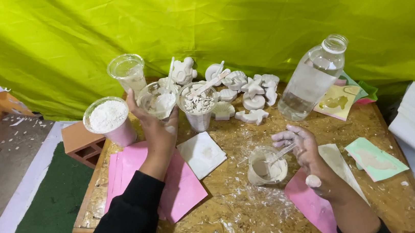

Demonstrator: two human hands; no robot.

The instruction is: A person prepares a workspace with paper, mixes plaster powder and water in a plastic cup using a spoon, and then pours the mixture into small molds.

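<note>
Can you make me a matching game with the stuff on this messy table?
Things:
1. left hand
2. right hand
3. clear bottle
4. cup of white powder

Places:
A. leaning near the table's far right
B. gripping a clear cup with white mix inside
C. standing at the table's left edge
D. holding a stick in a small cup

Pairs: 1-B, 2-D, 3-A, 4-C

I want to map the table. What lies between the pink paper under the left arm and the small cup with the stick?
In the head view, a white square tile lies between the pink paper and the small cup, on the dusty wooden table.
</note>
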